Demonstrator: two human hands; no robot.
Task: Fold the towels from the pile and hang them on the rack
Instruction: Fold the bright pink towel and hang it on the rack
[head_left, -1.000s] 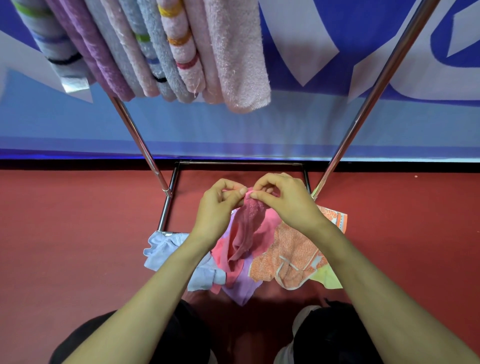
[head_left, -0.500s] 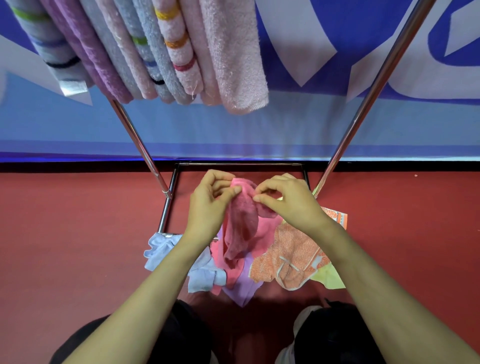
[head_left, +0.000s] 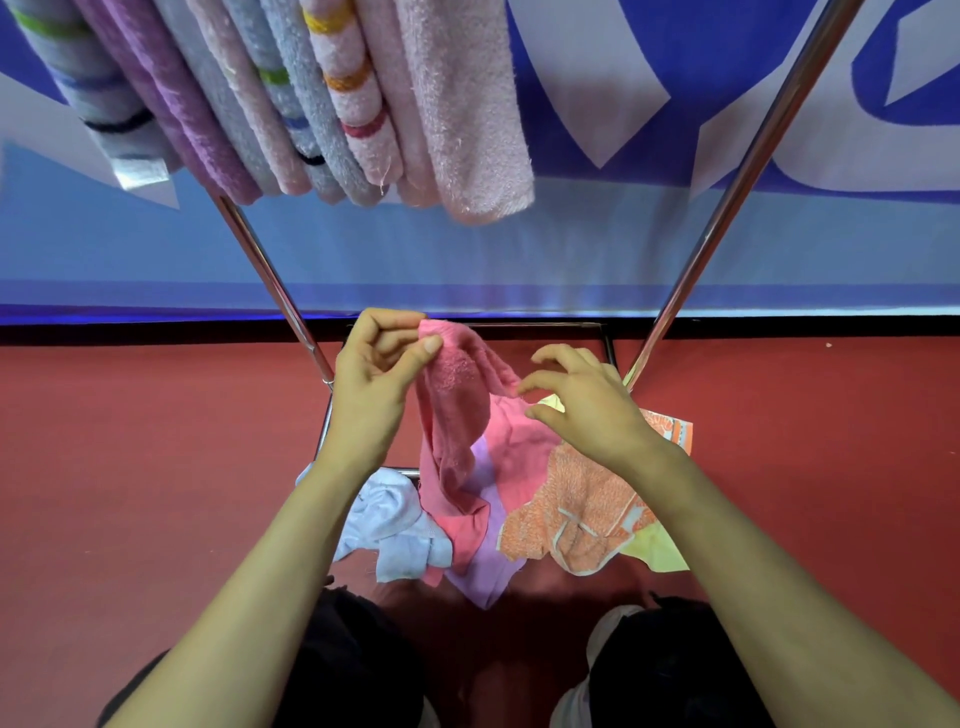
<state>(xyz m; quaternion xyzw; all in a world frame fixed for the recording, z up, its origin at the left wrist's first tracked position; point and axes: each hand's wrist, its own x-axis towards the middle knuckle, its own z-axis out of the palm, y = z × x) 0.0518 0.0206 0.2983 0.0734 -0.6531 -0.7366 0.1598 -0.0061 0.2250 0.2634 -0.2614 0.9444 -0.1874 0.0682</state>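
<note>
Nearest, at the lower edge: dark-clad legs (head_left: 337, 649), with both bare forearms reaching forward over them. Beyond these, on the red floor (head_left: 130, 493): pile of towels (head_left: 582, 509) in pale blue, lilac, pink, patterned orange and yellow, heaped loosely at the foot of the rack. Above the pile: pink towel (head_left: 457, 415), pinched at its upper corner between thumb and forefinger of the left hand (head_left: 374, 384) and draped down onto the heap. Just beside it: right hand (head_left: 587, 415), fingers spread and loosely curved, gripping nothing, fingertips at the towel's right edge. Farther off: rack (head_left: 730, 213), shown as two slanted metal tubes joined to a base frame. Farthest and highest: folded towels (head_left: 363, 104), hung side by side at upper left, before a blue-and-white banner (head_left: 623, 78).
</note>
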